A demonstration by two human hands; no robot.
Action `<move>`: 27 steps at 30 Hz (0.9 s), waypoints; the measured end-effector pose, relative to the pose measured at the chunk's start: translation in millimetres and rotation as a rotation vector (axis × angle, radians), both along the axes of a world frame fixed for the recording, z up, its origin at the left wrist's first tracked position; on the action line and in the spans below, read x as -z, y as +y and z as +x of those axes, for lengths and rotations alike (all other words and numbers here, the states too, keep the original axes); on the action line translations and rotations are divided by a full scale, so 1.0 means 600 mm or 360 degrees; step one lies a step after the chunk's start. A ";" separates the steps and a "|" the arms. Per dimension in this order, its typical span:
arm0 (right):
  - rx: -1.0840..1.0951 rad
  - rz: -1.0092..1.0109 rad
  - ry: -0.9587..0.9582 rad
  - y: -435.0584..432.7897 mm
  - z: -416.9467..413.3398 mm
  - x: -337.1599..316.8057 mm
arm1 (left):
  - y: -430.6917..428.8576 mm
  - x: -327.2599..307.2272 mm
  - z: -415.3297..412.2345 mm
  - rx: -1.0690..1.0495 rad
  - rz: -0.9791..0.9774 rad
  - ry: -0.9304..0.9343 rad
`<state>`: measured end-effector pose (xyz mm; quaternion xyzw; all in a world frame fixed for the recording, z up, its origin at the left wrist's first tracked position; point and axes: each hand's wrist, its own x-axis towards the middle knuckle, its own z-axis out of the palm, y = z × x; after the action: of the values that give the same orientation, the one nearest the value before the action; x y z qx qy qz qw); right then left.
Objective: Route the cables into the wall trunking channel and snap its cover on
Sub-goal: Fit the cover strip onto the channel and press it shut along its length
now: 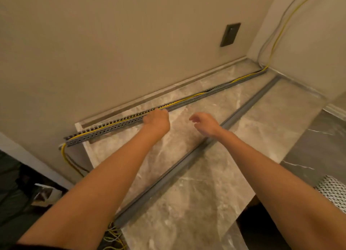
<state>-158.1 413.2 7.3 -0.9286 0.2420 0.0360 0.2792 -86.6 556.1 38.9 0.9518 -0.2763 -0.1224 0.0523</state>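
Grey slotted channel (116, 126) by the wall, left grip (157, 118) on it
The channel lies on the marble-look surface (196, 193) just beside the wall, with a yellow cable (187, 98) running along inside it. The left grip's fingers curl over its top edge, clenched on it. The right grip (204, 123) hovers released, fingers loosely bent, holding nothing. The grey cover (168, 176) lies apart, diagonally across the surface
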 end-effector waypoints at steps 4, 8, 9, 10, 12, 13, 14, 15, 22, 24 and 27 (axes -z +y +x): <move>0.0073 -0.0018 0.0001 -0.092 -0.071 0.013 | -0.108 0.018 -0.085 0.0155 -0.0199 0.0173; -0.0107 -0.0041 0.0016 -0.181 -0.101 0.035 | -0.209 0.050 -0.139 0.0199 -0.0145 0.0230; -0.0148 -0.0048 0.0013 -0.202 -0.104 0.038 | -0.230 0.060 -0.144 0.0208 -0.0108 0.0228; -0.0178 -0.0052 0.0006 -0.223 -0.108 0.043 | -0.247 0.070 -0.148 0.0220 -0.0079 0.0205; -0.0298 -0.0084 -0.0020 -0.274 -0.119 0.047 | -0.289 0.082 -0.161 0.0211 -0.0032 0.0108; -0.0362 -0.0098 -0.0037 -0.290 -0.124 0.047 | -0.303 0.085 -0.164 0.0200 -0.0004 0.0056; -0.0417 -0.0117 -0.0058 -0.307 -0.126 0.047 | -0.314 0.085 -0.167 0.0171 0.0021 0.0005; -0.0464 -0.0145 -0.0085 -0.321 -0.128 0.045 | -0.323 0.084 -0.168 0.0120 0.0031 -0.0032; -0.0405 -0.0282 -0.0201 -0.402 -0.088 0.040 | -0.343 0.066 -0.124 -0.0231 -0.0189 -0.0243; -0.0415 -0.0330 -0.0195 -0.424 -0.077 0.037 | -0.353 0.056 -0.108 -0.0356 -0.0189 -0.0274; -0.0461 -0.0440 -0.0175 -0.462 -0.052 0.036 | -0.372 0.041 -0.079 -0.0558 -0.0210 -0.0288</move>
<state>-189.4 136.0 -14.5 -0.9837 0.0929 -0.0086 0.1539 -134.1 332.8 14.3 0.9869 -0.1173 -0.0070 0.1101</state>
